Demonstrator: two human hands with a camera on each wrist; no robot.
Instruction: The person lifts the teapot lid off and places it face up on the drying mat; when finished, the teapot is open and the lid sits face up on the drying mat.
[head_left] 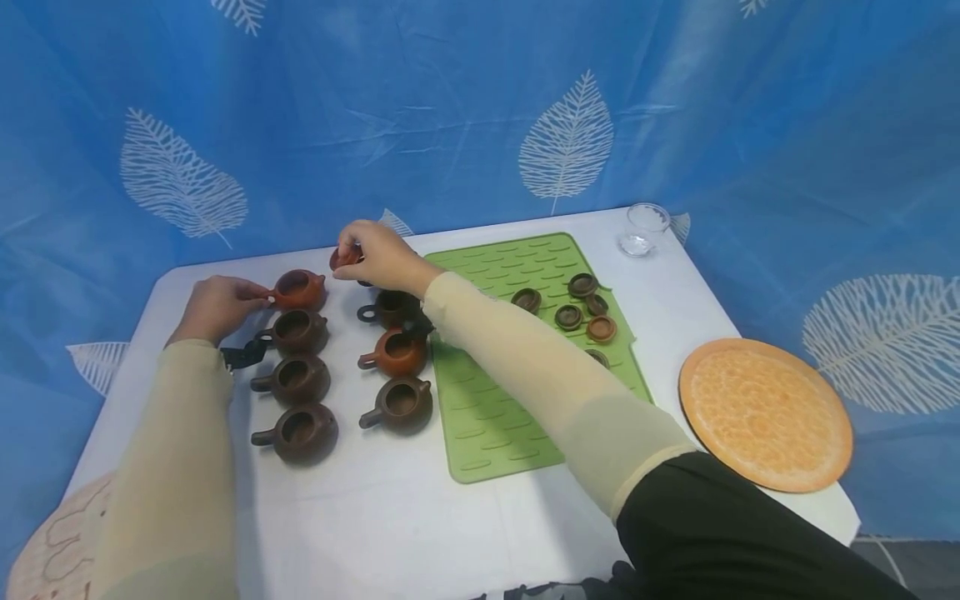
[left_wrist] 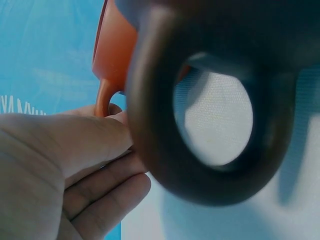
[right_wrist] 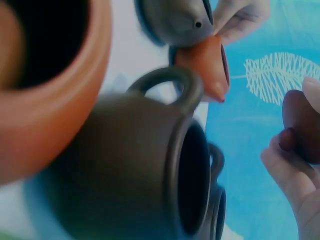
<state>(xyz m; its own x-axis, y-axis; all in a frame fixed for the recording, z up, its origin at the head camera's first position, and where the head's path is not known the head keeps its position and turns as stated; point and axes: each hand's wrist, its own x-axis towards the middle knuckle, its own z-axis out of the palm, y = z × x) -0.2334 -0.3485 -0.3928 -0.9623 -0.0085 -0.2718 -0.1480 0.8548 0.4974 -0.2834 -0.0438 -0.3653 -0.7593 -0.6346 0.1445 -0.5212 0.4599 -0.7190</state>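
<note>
My left hand (head_left: 220,307) pinches the handle of an orange-red clay teapot (head_left: 302,300) at the back of the left column; the left wrist view shows thumb and finger at that handle. My right hand (head_left: 384,257) holds a small reddish-brown lid (right_wrist: 301,132) by its edge, a little to the right of that teapot's spout. The teapot stands without a lid, its mouth uncovered. Beneath my right hand and forearm is a right column with a dark teapot (head_left: 393,307) and an orange one (head_left: 401,357); the rearmost teapot there is mostly hidden.
Brown teapots (head_left: 298,379) line the left column toward me. On the green mat (head_left: 502,442) lie several small lids (head_left: 602,328), partly behind my right forearm. A clear glass vessel (head_left: 647,223) stands at the back right, with a round orange mat (head_left: 765,414) nearer me.
</note>
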